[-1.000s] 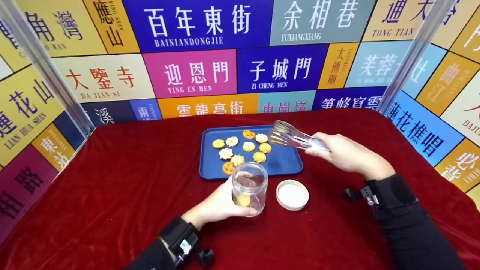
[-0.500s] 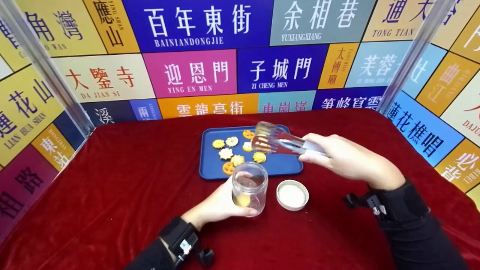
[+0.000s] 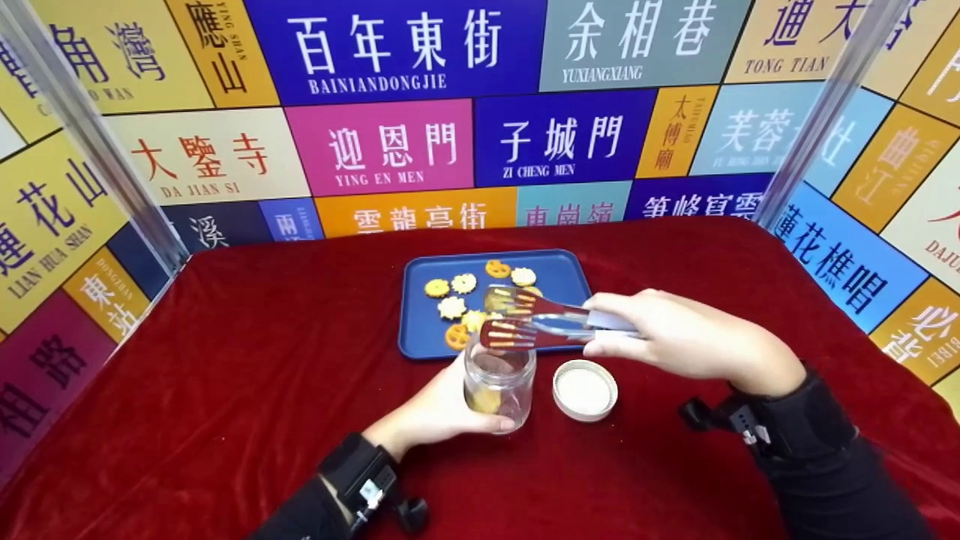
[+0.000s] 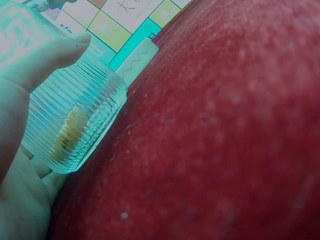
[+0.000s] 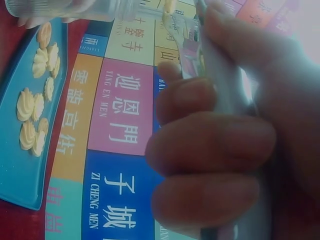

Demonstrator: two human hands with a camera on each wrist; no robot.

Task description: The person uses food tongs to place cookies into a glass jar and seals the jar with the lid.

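My left hand (image 3: 439,401) grips a clear ribbed jar (image 3: 517,405) upright on the cloth. One or more yellow cookies (image 4: 70,132) lie at the jar's bottom. In my right hand (image 3: 667,334) is a pair of slotted metal tongs (image 3: 559,324) with pale grips, its two blades spread apart over the jar's mouth. A yellowish patch shows at the tongs' tips in the right wrist view; I cannot tell whether it is a held cookie. Behind the jar, a blue tray (image 3: 420,330) bears several cookies (image 3: 451,307) and pretzels (image 3: 497,268), some hidden by the tongs.
A round pale lid (image 3: 585,390) lies just right of the jar. Dark red cloth (image 3: 262,360) covers the table. Behind it stands a wall of coloured sign panels (image 3: 382,146) with metal posts (image 3: 112,142) at the corners.
My right hand has brought the tongs left and toward me, from the tray's right side to above the jar. Their blades now show farther apart. The left hand and jar stay put.
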